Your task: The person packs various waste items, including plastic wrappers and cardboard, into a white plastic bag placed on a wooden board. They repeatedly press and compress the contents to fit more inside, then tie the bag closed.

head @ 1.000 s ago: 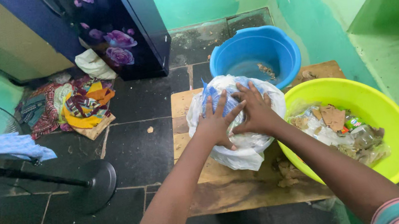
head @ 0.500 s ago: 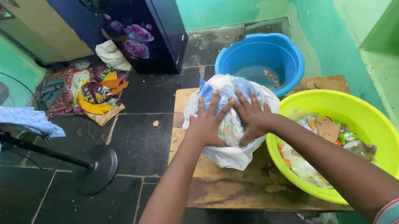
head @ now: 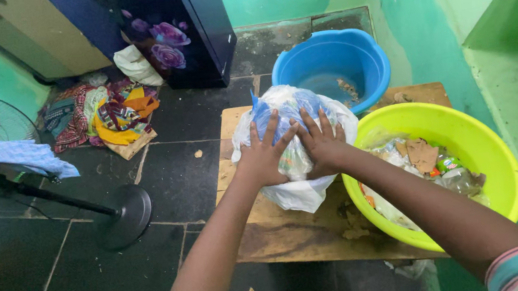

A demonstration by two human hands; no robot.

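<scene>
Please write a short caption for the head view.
Both hands, left hand and right hand, press a stuffed plastic bag on a wooden board.

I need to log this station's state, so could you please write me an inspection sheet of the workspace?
Surface: low wooden board, stained, with crumbs near the basin.
Job's things: stuffed translucent plastic bag standing on the board.
Clutter: yellow-green basin holding scraps and packaging; blue basin, nearly empty; heap of coloured cloth on the floor.
Hands: left hand and right hand lie flat on the bag, fingers spread.
Cables: thin cord along the fan stand.
Surroundings: dark tiled floor, green walls, dark floral cabinet.
</scene>
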